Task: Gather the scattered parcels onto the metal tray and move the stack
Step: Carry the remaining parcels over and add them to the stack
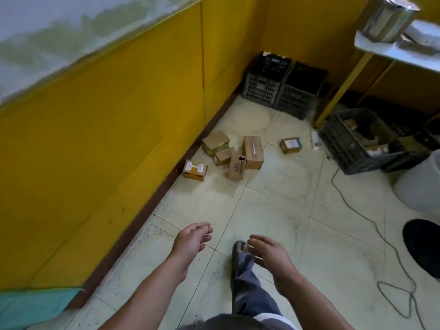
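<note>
L hand (192, 239) and R hand (271, 254) are hanging out in front of the person at the near edge of view. Both are released: fingers loosely curled, gripping nothing, hands apart from each other. Sandalled foot (237, 254) is showing between them.

Parcels are lying scattered on the tiled floor (273, 210), well apart from the hands, along the yellow wall (107, 139). Labelled parcel (195, 170) is sitting alone, nearest, just beside the skirting. A cluster of 4 is sitting behind it: brown parcel (216, 140) far left by the wall, small parcel (222, 157) next to it, narrow parcel (237, 166) w/ black mark touching the taped parcel (253, 152). Lone parcel (291, 145) w/ white label is sitting apart to the right.

Two dark crates (283, 91) are standing in the far corner. A third crate (357, 141) w/ stuff inside is sitting on the right, below a metal surface (400, 54) that is carrying a shiny cylinder (390, 19). White bucket (421, 184) is at the right edge, and a grey cord (381, 236) is trailing over the floor.
</note>
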Demonstrator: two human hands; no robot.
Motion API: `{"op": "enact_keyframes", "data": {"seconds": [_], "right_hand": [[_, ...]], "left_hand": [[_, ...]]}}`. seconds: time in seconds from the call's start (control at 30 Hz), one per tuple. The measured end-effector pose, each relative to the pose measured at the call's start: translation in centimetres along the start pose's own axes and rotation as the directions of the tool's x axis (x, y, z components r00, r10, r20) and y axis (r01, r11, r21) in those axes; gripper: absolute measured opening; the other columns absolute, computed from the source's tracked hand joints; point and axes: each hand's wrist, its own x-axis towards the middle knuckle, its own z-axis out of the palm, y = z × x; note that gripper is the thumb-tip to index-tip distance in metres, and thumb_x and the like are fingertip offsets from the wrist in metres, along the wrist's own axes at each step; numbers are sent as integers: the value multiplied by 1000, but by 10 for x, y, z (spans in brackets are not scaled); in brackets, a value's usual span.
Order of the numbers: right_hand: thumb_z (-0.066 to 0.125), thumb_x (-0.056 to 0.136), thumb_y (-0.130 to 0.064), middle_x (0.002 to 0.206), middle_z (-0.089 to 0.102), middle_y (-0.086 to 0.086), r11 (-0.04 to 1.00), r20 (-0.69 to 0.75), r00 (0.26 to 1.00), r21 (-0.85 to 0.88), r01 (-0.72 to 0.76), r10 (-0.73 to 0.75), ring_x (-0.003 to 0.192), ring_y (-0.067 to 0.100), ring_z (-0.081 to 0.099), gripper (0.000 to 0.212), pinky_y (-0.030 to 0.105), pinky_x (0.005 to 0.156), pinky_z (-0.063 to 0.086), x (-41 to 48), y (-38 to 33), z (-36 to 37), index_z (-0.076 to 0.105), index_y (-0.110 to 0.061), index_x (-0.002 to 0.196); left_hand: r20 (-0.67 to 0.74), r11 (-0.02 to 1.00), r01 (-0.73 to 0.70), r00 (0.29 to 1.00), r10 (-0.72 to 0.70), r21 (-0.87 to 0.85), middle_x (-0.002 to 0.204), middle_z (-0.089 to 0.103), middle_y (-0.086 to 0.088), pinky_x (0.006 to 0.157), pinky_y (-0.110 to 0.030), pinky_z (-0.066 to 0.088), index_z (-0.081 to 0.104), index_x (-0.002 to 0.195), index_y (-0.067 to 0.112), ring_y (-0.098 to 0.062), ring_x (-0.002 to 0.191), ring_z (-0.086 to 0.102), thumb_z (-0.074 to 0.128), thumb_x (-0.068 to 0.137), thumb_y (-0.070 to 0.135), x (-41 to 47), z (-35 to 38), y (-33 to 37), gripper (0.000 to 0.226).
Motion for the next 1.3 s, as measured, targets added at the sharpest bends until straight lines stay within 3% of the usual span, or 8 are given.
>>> {"op": "enact_keyframes", "data": {"seconds": [0.13,0.23,0.47,0.7,0.9,1.1,1.2,1.3], "right_hand": [[53,99,-16,115,66,3,1000,43,999,0,-15,15,103,14,62,26,25,85,50,89,-53,-20,61,-11,124],[54,99,-16,113,66,3,999,81,996,-40,-36,40,105,16,62,27,33,95,49,145,-97,-27,61,-9,124],[55,97,-16,111,68,3,987,127,986,-133,-95,112,104,17,63,27,33,92,51,252,-170,-14,63,-10,123],[53,99,-17,115,65,4,958,48,972,-182,-220,232,103,17,62,29,33,93,50,348,-203,12,61,-9,126],[54,99,-20,126,63,6,932,37,950,-209,-296,311,107,18,61,33,37,101,48,441,-208,58,58,-10,131],[54,98,-16,109,61,-1,919,83,926,-185,-349,368,86,3,57,32,25,88,46,551,-177,96,60,-11,128],[53,99,-20,122,64,3,908,112,918,-234,-348,380,100,11,62,30,33,99,49,614,-141,114,61,-13,127],[54,98,-18,122,66,3,898,120,901,-208,-388,417,105,15,63,29,38,102,49,670,-106,128,62,-12,125]], "left_hand": [[-50,999,13,999,-12,31,108,71,-1,82,-26,49,66,113,13,-16,102,66,52,99,17,73,26,42,20],[-93,999,27,995,-25,23,108,70,0,80,-24,50,65,113,16,-14,102,65,51,100,18,112,40,78,20],[-185,995,97,977,-102,-36,109,70,2,78,-24,49,64,113,20,-14,103,65,50,100,19,199,40,131,20],[-155,968,242,956,-249,-63,107,70,1,76,-22,49,63,120,15,-12,101,64,51,100,19,308,17,152,24],[-129,941,338,934,-333,18,109,69,0,80,-22,48,63,116,17,-12,102,64,51,99,19,424,-8,156,21],[-120,915,387,920,-373,118,111,68,0,82,-24,48,60,119,17,-12,103,64,49,101,21,556,-20,128,22],[-155,907,398,913,-377,138,112,67,-1,92,-28,47,58,123,15,-14,105,63,48,101,21,619,-22,104,25],[-200,887,429,897,-395,172,116,65,-4,96,-31,46,56,126,12,-17,110,62,50,100,19,669,-25,76,27]]}}
